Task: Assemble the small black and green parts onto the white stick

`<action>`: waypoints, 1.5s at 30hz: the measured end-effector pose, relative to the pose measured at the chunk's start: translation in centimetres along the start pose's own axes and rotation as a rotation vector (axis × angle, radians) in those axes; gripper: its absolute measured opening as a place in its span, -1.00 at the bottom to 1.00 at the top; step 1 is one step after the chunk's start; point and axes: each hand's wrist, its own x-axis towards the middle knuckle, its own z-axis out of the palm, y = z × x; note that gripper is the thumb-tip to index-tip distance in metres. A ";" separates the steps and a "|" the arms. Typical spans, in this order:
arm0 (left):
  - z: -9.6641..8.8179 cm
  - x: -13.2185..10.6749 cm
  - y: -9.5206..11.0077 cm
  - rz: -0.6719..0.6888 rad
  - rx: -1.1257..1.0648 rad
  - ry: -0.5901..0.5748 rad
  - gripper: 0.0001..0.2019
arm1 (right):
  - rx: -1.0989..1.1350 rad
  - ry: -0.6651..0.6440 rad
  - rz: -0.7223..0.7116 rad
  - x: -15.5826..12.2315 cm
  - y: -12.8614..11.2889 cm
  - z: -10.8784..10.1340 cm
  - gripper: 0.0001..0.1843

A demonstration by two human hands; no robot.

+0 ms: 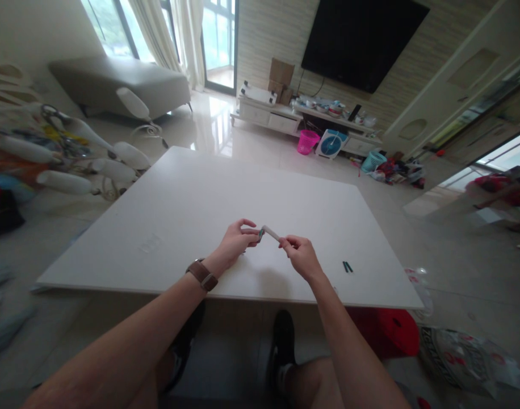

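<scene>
Above the near part of a white table (251,187), both hands are raised close together. My left hand (235,241), with a brown watch on its wrist, is pinched on a small dark green piece (261,234). A pale, slim stick-like thing (271,233) is held at its lower right end by the closed fingers of my right hand (300,254). Its other end meets the green piece; whether they are joined I cannot tell. To the right lie two short dark green sticks (347,267). Several faint clear strips (150,243) are on the table's left side.
A lamp with several white shades (132,103) stands beyond the table's left edge. Under the near right corner is a red object (396,332), with a printed plastic bag (468,358) beside it. A pink basket (307,142) and a blue fan (331,144) stand by the far cabinet.
</scene>
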 end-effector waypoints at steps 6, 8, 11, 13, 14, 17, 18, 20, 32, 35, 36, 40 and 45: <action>0.0 -0.2 0.1 -0.016 -0.001 0.006 -0.62 | -0.086 0.116 0.015 -0.1 0.0 0.1 -0.57; 0.0 -0.3 0.2 -0.008 -0.004 0.013 -0.62 | -0.049 0.034 -0.027 -0.1 0.0 0.1 -0.58; -0.1 -0.4 0.5 -0.006 -0.002 0.022 -0.63 | -0.072 0.018 -0.020 -0.1 0.0 0.1 -0.59; -0.1 -0.4 0.5 -0.015 -0.007 0.027 -0.63 | -0.108 0.108 0.010 0.0 0.1 0.2 -0.58; -0.1 -0.4 0.5 -0.017 -0.014 0.029 -0.63 | -0.103 0.132 0.013 0.0 0.1 0.3 -0.57; -0.1 -0.2 0.4 -0.005 -0.034 0.034 -0.64 | -0.052 0.058 -0.013 0.1 0.1 0.6 -0.58; -0.1 -0.1 0.4 0.001 -0.039 0.034 -0.64 | -0.042 0.025 -0.016 0.1 0.2 0.7 -0.58; -0.2 0.0 0.2 0.001 -0.052 0.037 -0.65 | -0.045 -0.012 -0.014 0.1 0.2 0.9 -0.60; -0.2 0.1 -0.2 -0.024 0.004 0.113 -0.68 | -0.003 -0.180 -0.013 -0.3 0.0 0.5 -0.62; -0.1 0.1 -0.2 0.014 0.042 0.108 -0.67 | -0.013 -0.265 -0.046 -0.5 -0.2 0.2 -0.64; -0.1 0.2 -0.2 0.029 0.051 0.106 -0.67 | -0.009 -0.275 -0.059 -0.6 -0.3 0.1 -0.64; -0.1 0.4 -0.2 0.079 0.072 0.100 -0.69 | 0.042 -0.152 -0.064 -0.6 -0.2 0.0 -0.61; -0.4 0.5 -0.5 0.093 0.088 0.080 -0.70 | -0.011 -0.129 -0.051 -0.5 0.1 0.5 -0.62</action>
